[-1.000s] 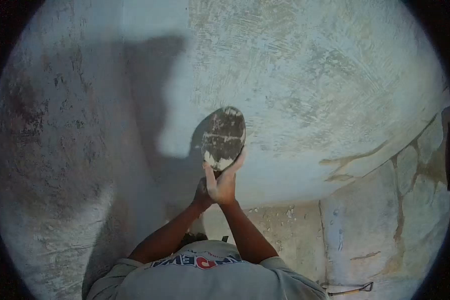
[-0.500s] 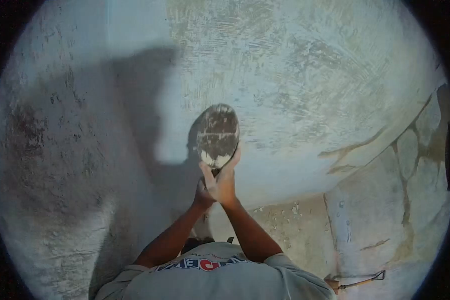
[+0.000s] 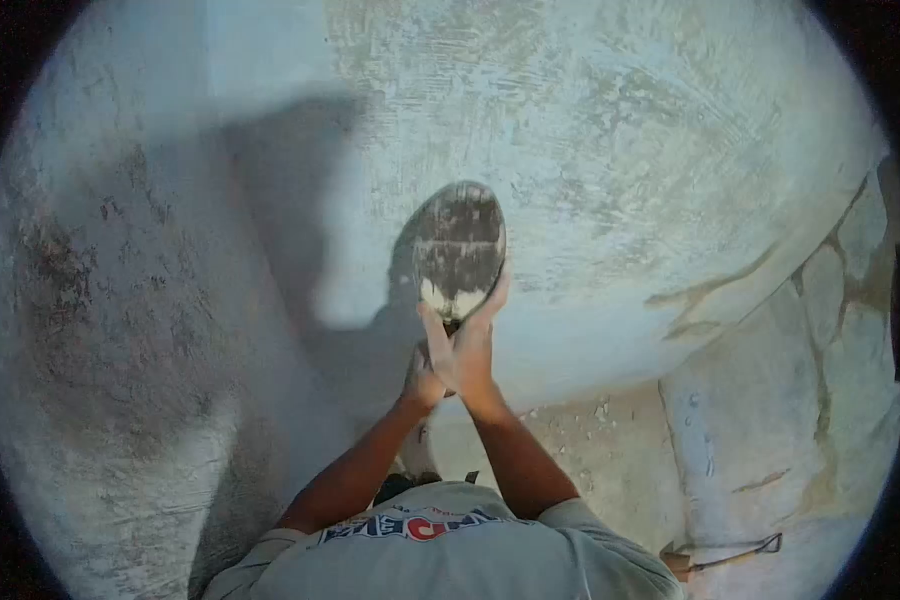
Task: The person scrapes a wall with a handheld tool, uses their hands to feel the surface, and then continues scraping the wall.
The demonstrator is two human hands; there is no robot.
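Observation:
A dark oval, paddle-shaped tool point(image 3: 460, 240), worn and smeared with white, stands upright against the pale plastered wall point(image 3: 590, 180). My right hand point(image 3: 470, 345) clasps its lower end, the thumb on the left and the fingers running up along the right edge. Just below and to the left, my left hand point(image 3: 424, 378) is closed round the narrow lower part, which the hands mostly hide. Both of my arms reach up and forward from the grey shirt.
Dark shadows fall across the wall at left. Below the wall's lower edge, ground with small debris point(image 3: 595, 415) shows. A shovel point(image 3: 735, 552) with a wooden shaft lies at lower right, near large flat stones point(image 3: 745, 410).
Both hands and the oval tool have moved up and to the right in the view. The grip looks the same, and the view itself has shifted slightly.

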